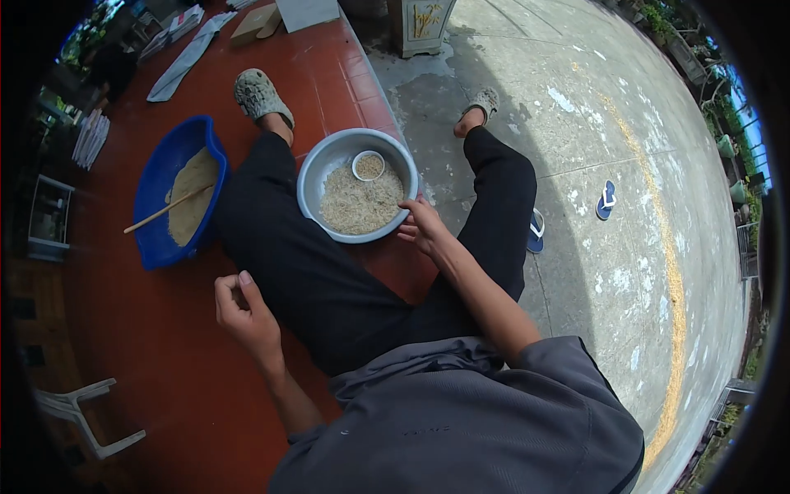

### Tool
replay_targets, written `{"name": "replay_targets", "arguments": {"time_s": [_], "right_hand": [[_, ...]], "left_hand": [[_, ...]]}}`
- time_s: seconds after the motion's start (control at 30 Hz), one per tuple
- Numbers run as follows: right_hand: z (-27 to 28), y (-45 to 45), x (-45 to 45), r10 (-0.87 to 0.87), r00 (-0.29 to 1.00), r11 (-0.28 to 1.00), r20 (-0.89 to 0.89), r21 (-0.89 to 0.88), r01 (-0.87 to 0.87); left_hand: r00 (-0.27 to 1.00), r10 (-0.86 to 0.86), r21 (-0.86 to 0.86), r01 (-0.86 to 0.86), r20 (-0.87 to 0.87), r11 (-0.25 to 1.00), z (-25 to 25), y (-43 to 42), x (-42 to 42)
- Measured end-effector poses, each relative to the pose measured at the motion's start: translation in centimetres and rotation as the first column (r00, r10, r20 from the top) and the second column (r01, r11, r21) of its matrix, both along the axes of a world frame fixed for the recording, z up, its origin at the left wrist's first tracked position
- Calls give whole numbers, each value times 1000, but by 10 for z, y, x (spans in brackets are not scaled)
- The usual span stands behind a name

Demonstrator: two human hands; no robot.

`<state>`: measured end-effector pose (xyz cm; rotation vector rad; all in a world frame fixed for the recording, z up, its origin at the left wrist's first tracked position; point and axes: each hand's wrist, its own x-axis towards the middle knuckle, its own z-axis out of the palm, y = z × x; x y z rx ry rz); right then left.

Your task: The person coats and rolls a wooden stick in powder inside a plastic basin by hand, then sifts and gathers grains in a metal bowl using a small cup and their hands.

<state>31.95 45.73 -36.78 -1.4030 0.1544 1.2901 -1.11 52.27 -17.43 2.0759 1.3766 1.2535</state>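
A grey basin (pixel 309 198) sits between my legs on the red floor, with pale grain (pixel 362 206) spread over its bottom. Inside it, resting on the grain, is a small white cup (pixel 369 166) filled with similar grain. My right hand (pixel 424 226) grips the basin's near right rim, its thumb on the edge and the other fingers against the outer side. Over the red floor, left of my thigh, my left hand (pixel 247 317) is loosely curled with the thumb beside the fingers, and no object shows in it.
To the left, a blue basin (pixel 152 185) holds tan powdery material (pixel 191 185) and a wooden stick (pixel 164 211). A white chair (pixel 90 412) is at lower left. Blue-and-white flip-flops (pixel 606 200) lie on the concrete at right. Papers and a box (pixel 253 25) are at the top.
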Motion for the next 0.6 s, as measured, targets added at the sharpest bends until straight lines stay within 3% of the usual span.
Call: {"name": "replay_targets", "arguments": {"time_s": [0.07,0.23,0.4,0.5,0.6], "right_hand": [[-1,13,-4,45,998,999,-51,32,-43],[-34,25,0,169,967,986,192,-33,-165],[-24,11,15,60,996,998,71,-14,-59],[2,-14,27,36,994,999,100,14,-37],[46,-41,56,-2,978,995,211,96,-19]], "left_hand": [[999,-27,104,30,-26,994,1,3,1],[995,-31,-62,25,-96,998,31,-10,18],[969,50,-186,-97,-243,978,44,-18,30],[921,102,-95,-147,-377,985,40,-24,47],[927,35,54,-16,-373,998,18,-17,59]]}}
